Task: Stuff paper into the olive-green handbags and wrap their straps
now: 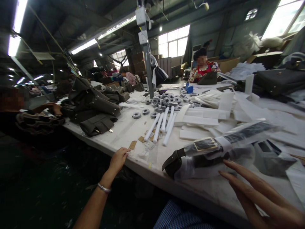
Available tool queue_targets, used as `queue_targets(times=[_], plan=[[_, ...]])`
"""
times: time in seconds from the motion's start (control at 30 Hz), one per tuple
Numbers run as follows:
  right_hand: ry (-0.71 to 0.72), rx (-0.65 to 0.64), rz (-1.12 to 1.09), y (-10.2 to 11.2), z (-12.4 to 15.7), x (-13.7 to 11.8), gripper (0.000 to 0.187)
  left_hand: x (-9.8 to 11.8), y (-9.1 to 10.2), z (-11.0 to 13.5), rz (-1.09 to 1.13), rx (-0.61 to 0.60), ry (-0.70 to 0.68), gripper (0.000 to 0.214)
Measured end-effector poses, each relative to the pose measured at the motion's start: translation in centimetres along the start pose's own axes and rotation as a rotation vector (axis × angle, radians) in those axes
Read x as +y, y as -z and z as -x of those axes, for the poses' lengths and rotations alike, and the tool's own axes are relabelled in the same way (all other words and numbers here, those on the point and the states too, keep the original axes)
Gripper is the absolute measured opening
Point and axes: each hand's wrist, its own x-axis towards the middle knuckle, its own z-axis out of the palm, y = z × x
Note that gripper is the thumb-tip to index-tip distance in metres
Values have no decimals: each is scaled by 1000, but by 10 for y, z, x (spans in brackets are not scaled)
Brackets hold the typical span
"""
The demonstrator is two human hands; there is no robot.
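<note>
My left hand (118,159) is at the table's near edge, its fingers drawn together with the tips at the lower edge of a small brown card tag (132,145). My right hand (259,194) is open, fingers stretched and apart. Its fingertips are beside a dark handbag (173,163) partly wrapped in clear plastic; whether they touch it I cannot tell. A strap (247,131) in plastic and white wrapping lies across the bag. Several white foam rods (168,127) lie beyond my left hand, with more brown tags (141,139) by their near ends.
Coiled grey straps (165,101) lie around a metal post (148,66). White foam sheets (200,119) cover much of the right side. Dark bags (95,101) are piled at left, near a co-worker (40,117). Another person (202,68) works across the table (128,124).
</note>
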Motion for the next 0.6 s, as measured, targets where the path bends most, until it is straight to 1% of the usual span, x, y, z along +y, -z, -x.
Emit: queue_targets(times=[0.07, 0.13, 0.27, 0.33, 0.4, 0.47, 0.53, 0.6], plan=[[57, -58, 16, -2, 3, -1, 37, -1, 4, -1, -18, -22, -6, 23], [77, -75, 12, -2, 3, -5, 36, -1, 9, -3, -18, -47, -12, 18], [64, -96, -108, -1, -6, -24, 33, 4, 20, -5, 43, -60, -29, 8], [64, -96, -194, -2, -10, -35, 34, 12, 25, -4, 109, -42, -21, 12], [50, -111, -288, -5, -10, -45, 35, 25, 32, -2, 206, -24, -6, 21], [-1, -157, -391, -12, -9, -55, 37, 46, 39, 4, 330, -26, 3, 32], [-94, -214, -507, -22, -9, -66, 36, 73, 46, 12, 460, -49, -5, 43], [-208, -266, -636, -34, -11, -79, 35, 106, 53, 21, 633, -96, -6, 52]])
